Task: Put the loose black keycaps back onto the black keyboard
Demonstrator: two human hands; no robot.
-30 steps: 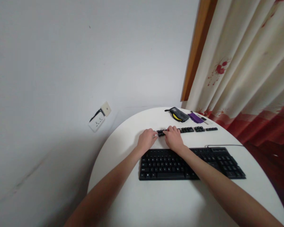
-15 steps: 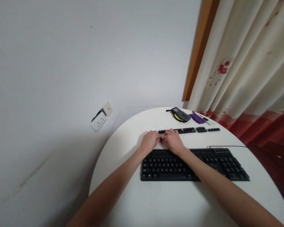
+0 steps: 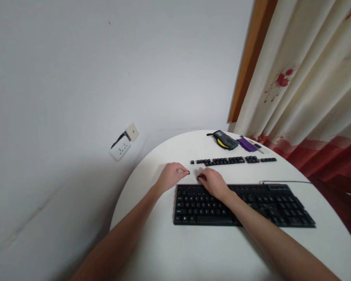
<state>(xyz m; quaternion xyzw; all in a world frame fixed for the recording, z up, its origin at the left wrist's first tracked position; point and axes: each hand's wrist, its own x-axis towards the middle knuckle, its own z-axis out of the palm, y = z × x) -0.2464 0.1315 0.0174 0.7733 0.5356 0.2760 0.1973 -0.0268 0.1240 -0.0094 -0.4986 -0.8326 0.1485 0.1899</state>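
Note:
My left hand pinches a small black keycap between thumb and fingertip, above the table behind the keyboard's left end. To its right, my right hand is closed on another small dark piece that looks like a keycap, with the wrist over the top edge of the black keyboard. Beyond both hands lies a row of loose black keycaps, with a single keycap at its left end. The right forearm crosses the keyboard and hides part of its keys.
The round white table meets the wall near a socket. At the back lie a grey and yellow pouch, a purple cloth and a thin tool. A cable runs rightward behind the keyboard.
My hands have moved apart, the left one leftward with the keycap. The single keycap and more of the row are now uncovered. The view has shifted slightly.

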